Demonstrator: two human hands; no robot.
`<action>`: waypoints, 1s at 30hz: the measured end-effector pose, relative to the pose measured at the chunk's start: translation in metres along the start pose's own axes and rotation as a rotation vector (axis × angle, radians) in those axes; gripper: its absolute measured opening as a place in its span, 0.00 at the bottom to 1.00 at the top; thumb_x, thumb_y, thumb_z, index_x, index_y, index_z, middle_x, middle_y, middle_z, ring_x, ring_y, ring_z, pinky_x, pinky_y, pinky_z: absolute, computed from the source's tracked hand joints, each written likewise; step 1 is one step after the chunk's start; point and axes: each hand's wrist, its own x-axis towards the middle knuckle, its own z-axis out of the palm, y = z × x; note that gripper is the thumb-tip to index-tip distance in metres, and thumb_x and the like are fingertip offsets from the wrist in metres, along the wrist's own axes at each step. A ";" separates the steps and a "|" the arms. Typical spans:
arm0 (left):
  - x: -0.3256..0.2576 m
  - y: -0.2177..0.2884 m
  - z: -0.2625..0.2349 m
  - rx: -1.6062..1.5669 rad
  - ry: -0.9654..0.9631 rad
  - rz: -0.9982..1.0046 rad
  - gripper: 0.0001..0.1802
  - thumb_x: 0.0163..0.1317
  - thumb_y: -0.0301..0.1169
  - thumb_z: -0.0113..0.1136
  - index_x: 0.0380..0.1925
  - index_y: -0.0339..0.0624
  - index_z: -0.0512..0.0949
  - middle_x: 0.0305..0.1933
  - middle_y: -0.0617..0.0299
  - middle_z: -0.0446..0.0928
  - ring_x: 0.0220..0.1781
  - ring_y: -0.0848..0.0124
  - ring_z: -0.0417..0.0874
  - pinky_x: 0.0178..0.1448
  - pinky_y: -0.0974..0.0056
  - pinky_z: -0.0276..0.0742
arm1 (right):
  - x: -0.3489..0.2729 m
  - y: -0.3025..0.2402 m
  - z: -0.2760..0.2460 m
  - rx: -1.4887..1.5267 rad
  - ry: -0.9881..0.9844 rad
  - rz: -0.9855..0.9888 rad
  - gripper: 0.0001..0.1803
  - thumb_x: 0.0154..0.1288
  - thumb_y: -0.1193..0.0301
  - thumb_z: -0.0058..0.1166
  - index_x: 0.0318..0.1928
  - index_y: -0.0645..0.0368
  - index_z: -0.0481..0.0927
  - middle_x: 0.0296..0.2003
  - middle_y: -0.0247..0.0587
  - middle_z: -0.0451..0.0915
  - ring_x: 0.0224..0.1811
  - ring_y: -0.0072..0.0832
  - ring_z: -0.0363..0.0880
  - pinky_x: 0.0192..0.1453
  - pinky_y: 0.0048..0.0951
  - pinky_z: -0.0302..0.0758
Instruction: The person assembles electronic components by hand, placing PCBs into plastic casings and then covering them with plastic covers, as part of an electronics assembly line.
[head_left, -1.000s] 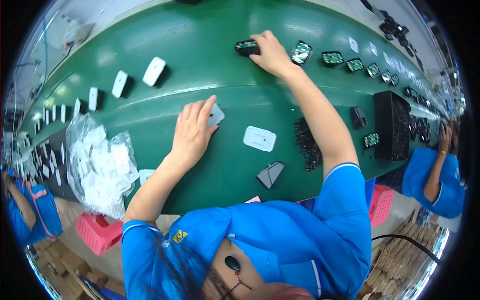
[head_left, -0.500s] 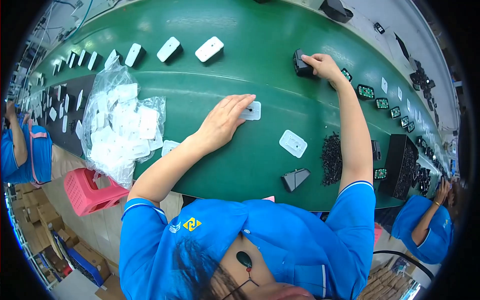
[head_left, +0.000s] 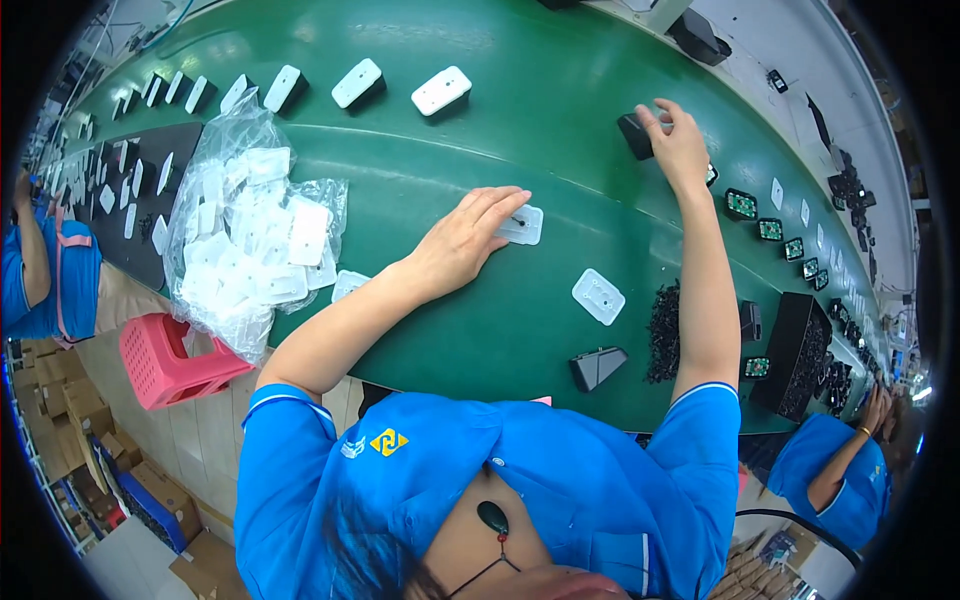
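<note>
My left hand lies flat, fingers stretched out over the near-left edge of a white plastic cover on the green bench. Whether the thumb grips that edge is hidden. At the far right, my right hand has thumb and index finger apart, right beside a black plastic housing. Part of that housing hides behind the hand. Between my arms lies another white cover. Closer to me is a dark wedge-shaped housing, with a heap of small black parts near my right forearm.
A clear bag of white covers sits on the left. White-topped black units line the far side; green circuit boards in housings run along the right. A black bin stands at right. Co-workers sit at both sides, near a pink stool.
My right hand has loosened its fingers from the black housing, which it was holding. My left hand stays over the same white cover. The whole view has shifted slightly.
</note>
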 end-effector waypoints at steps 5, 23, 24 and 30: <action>0.004 -0.002 0.001 -0.025 -0.003 0.010 0.36 0.52 0.18 0.61 0.63 0.40 0.63 0.62 0.51 0.67 0.63 0.52 0.68 0.65 0.54 0.69 | -0.006 0.028 0.015 -0.104 -0.087 -0.118 0.21 0.58 0.65 0.62 0.52 0.54 0.76 0.45 0.52 0.79 0.48 0.47 0.78 0.51 0.45 0.74; -0.026 -0.010 -0.019 -0.057 0.131 -0.043 0.30 0.56 0.18 0.54 0.61 0.44 0.69 0.67 0.57 0.68 0.70 0.58 0.65 0.71 0.52 0.61 | -0.131 -0.097 -0.007 0.276 -0.370 -0.671 0.25 0.53 0.74 0.63 0.54 0.57 0.76 0.47 0.43 0.78 0.50 0.40 0.75 0.53 0.36 0.75; -0.027 -0.011 -0.017 -0.057 0.134 -0.048 0.30 0.56 0.18 0.54 0.61 0.44 0.69 0.67 0.57 0.68 0.70 0.58 0.65 0.71 0.52 0.61 | -0.132 -0.096 -0.006 0.276 -0.375 -0.674 0.25 0.53 0.74 0.63 0.54 0.57 0.76 0.47 0.43 0.78 0.50 0.40 0.75 0.53 0.36 0.75; -0.031 -0.012 -0.013 0.060 -0.008 -0.027 0.33 0.56 0.18 0.54 0.65 0.50 0.67 0.70 0.63 0.65 0.73 0.62 0.62 0.73 0.50 0.57 | -0.135 -0.096 -0.001 0.240 -0.359 -0.687 0.26 0.53 0.75 0.62 0.55 0.56 0.76 0.46 0.41 0.77 0.48 0.39 0.75 0.52 0.35 0.75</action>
